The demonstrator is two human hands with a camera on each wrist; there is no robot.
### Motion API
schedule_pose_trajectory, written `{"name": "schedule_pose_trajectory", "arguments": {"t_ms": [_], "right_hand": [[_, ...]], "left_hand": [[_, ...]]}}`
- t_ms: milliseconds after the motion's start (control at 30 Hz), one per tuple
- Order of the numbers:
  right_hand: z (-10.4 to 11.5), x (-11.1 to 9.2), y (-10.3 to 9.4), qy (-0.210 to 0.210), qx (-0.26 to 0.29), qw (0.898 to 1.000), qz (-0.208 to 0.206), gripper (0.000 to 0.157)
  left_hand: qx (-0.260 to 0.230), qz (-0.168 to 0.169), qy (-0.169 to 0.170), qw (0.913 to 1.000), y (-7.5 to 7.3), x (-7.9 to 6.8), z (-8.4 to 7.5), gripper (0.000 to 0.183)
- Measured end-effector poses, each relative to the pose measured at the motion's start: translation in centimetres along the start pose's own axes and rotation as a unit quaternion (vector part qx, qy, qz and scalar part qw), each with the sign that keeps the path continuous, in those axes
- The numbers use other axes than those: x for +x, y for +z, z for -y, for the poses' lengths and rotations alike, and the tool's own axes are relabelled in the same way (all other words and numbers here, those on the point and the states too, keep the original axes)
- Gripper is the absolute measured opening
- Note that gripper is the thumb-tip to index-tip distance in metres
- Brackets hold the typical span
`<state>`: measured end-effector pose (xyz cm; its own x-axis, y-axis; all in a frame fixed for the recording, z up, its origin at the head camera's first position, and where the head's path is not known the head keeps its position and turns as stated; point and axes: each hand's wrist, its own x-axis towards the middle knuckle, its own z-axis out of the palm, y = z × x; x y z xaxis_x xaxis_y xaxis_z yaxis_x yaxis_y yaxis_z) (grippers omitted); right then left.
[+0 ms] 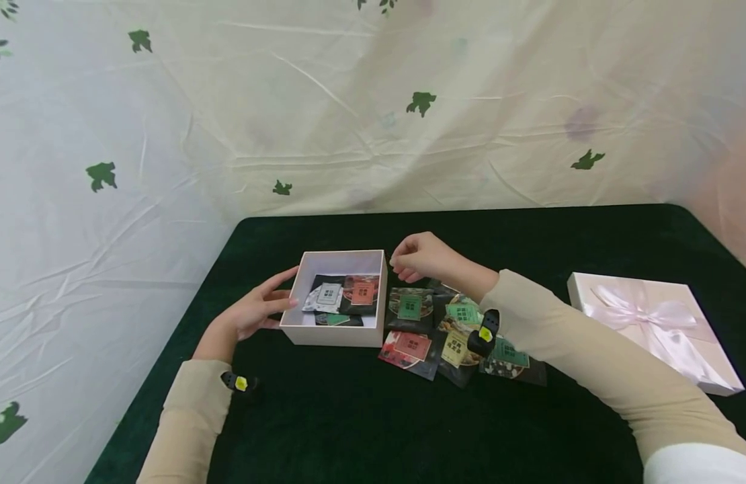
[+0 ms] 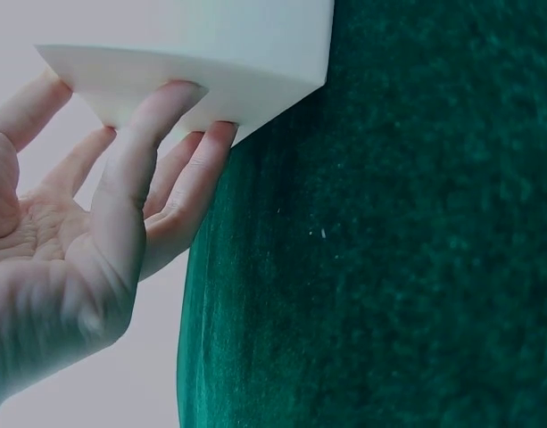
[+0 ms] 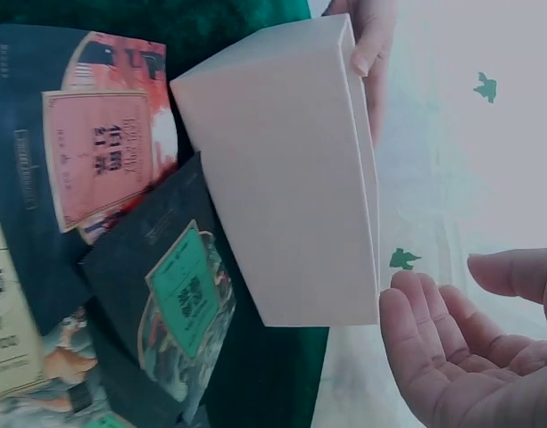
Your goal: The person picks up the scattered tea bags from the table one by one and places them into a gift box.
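Your left hand (image 1: 259,309) has spread fingers on the gift box (image 1: 333,337) near the table's (image 1: 373,423) left edge — your right hand (image 1: 426,257) hovers half-curled, empty.

In front of me spreads a tabletop (image 1: 373,423) with a dark green, velvety surface and rounded far corners. Behind it I see a pale, creased fabric backdrop (image 1: 324,134), dotted with green leaf-like shapes (image 1: 421,103) and faint purple blotches (image 1: 583,123). It looks bluish white to my left, pinkish to my right.
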<state>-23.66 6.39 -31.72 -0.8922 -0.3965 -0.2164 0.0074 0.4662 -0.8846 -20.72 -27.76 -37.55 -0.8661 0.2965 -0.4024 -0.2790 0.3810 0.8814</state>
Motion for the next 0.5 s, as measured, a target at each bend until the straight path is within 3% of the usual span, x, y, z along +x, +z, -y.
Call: {"name": "schedule_pose_trajectory", "arguments": {"t_ms": [500], "right_hand": [[-2.7,-1.3,-1.0,-0.020,-0.061,0.998,-0.013,0.032]], "left_hand": [[-0.005,0.000,-0.003,1.0000,0.0,-0.1,0.1,0.070]]}}
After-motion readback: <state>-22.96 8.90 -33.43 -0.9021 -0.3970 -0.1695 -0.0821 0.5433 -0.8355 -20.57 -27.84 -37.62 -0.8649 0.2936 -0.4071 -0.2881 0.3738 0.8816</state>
